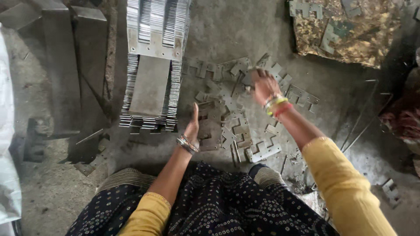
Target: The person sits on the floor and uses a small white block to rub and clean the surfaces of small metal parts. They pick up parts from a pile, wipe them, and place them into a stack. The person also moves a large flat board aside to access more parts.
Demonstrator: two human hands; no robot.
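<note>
Flat grey metal stampings with notched edges lie scattered on the concrete floor in front of me. My right hand reaches over the far part of the scatter, fingers curled on a stamping; motion blur hides the exact grip. My left hand is held edge-up with fingers straight, beside the scattered pieces and just right of a tall stack of stampings. It holds nothing. Both wrists wear bangles, and both arms have yellow sleeves.
A second neat stack stands behind the first. Long metal bars lie at the left. A mottled board with a few stampings sits at the back right. Thin rods lie at the right. A white sack borders the left edge.
</note>
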